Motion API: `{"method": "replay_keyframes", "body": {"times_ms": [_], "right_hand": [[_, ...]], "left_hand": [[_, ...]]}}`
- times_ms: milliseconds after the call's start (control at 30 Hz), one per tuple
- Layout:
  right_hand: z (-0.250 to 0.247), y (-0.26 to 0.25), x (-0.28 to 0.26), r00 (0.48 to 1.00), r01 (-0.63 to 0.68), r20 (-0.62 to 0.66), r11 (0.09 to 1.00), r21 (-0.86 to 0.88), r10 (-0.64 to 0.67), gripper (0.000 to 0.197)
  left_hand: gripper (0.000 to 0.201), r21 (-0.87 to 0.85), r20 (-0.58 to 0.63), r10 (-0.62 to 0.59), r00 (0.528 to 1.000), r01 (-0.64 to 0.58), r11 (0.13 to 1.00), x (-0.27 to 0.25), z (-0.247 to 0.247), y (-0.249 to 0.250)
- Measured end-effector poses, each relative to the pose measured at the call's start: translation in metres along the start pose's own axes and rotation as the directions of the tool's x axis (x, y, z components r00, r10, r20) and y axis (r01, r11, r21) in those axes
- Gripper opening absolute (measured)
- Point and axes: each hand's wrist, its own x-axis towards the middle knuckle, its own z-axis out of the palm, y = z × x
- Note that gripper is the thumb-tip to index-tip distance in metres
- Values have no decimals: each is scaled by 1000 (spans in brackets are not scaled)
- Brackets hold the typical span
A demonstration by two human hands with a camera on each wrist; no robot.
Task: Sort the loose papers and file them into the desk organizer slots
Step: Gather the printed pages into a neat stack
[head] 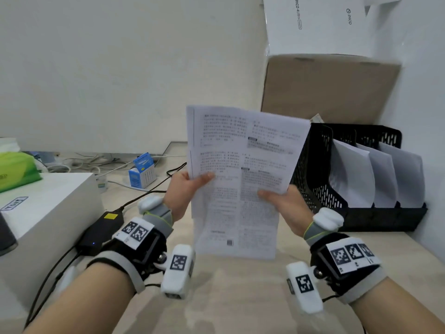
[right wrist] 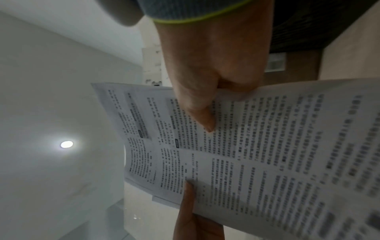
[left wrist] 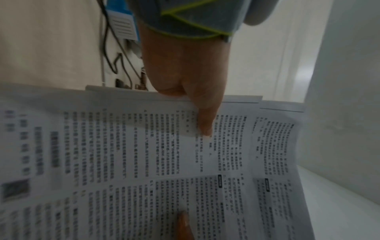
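Observation:
A thin stack of printed papers (head: 238, 179) is held up in the air over the desk, its sheets slightly fanned. My left hand (head: 186, 189) pinches the stack's left edge, thumb on the printed face. My right hand (head: 281, 201) pinches its right edge the same way. The left wrist view has the papers (left wrist: 164, 162) under my left thumb (left wrist: 203, 116); the right wrist view has the papers (right wrist: 257, 154) under my right thumb (right wrist: 201, 113). The black mesh desk organizer (head: 315, 169) stands at the right, white sheets (head: 354, 174) leaning in three of its slots.
A white box (head: 45, 203) lies at the left with a green tissue pack (head: 16, 169) behind it. A black power brick (head: 101, 230) and cables run along the desk. A small blue box (head: 142, 171) stands at the back. A cardboard box (head: 330, 88) rises behind the organizer.

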Motion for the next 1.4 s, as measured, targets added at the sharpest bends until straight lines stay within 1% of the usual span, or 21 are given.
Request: {"method": "replay_keyframes", "body": {"times_ms": [100, 167, 233, 300, 367, 433, 467, 500, 567, 667, 733, 800, 900, 967, 1033, 1133, 1200, 1300, 1400], "right_hand": [[-2, -17, 2, 995, 98, 8, 995, -1, -98, 24], [-3, -13, 1, 993, 110, 53, 993, -34, -108, 28], [-4, 1, -1, 992, 49, 122, 997, -63, -41, 35], [-7, 20, 0, 986, -26, 159, 996, -89, 40, 37], [-8, 33, 3, 988, -88, 111, 988, -129, 102, 34], [-5, 40, 9, 990, -110, 60, 975, -192, 124, 27], [-3, 40, 11, 993, -105, 38, 971, -216, 116, 23], [-2, 37, 14, 995, -96, 15, 970, -224, 102, 18], [0, 28, 19, 997, -69, 6, 983, -171, 71, 13], [-3, 9, 25, 999, -41, -34, 998, -55, 39, 26], [-7, 6, 26, 998, -28, -62, 999, 19, 30, 31], [-9, 15, 22, 998, -66, -16, 997, 29, 66, 32], [-10, 44, 14, 974, -194, 110, 981, -28, 196, 35], [-11, 57, 11, 962, -238, 140, 971, 12, 234, 39], [-10, 60, 11, 964, -239, 130, 970, 52, 231, 43], [-5, 51, 16, 974, -223, 71, 969, 110, 216, 36], [-3, 45, 21, 979, -206, 36, 969, 134, 203, 33], [-3, 46, 23, 975, -224, 36, 971, 89, 221, 34], [-7, 57, 20, 964, -257, 70, 967, 1, 256, 38]], "left_hand": [[16, 42, 1, 87, 996, -87, 995, 6, 3, 20], [18, 45, 15, 84, 996, -85, 995, 5, 1, 15], [24, 57, 30, 39, 999, -41, 998, 0, -3, -5], [37, 53, 29, -29, 999, 27, 998, -6, -8, -29], [53, 30, 21, -88, 996, 87, 996, -9, -13, -48], [59, 19, -5, -112, 994, 112, 994, -9, -12, -56], [56, 19, -28, -108, 994, 108, 994, -8, -10, -57], [49, 16, -54, -96, 994, 97, 995, -5, -8, -55], [34, 2, -74, -61, 995, 62, 998, 3, -3, -42], [31, -24, 24, 4, 1000, -3, 1000, 14, 0, -12], [27, -35, 81, 13, 997, -10, 999, 17, 0, -2], [30, -47, 90, -26, 996, 30, 998, 12, -1, -12], [44, -92, 26, -100, 995, 102, 990, -4, -5, -49], [49, -118, -7, -127, 992, 125, 985, -9, -7, -64], [47, -111, 8, -119, 993, 119, 987, -8, -6, -63], [38, -47, 54, -52, 997, 54, 997, 0, 2, -41], [34, -22, 35, -25, 999, 26, 999, 7, 7, -26], [39, -6, 3, -24, 1000, 24, 1000, 9, 4, -24], [28, 4, -21, -68, 997, 68, 998, 1, -4, -34]]}}
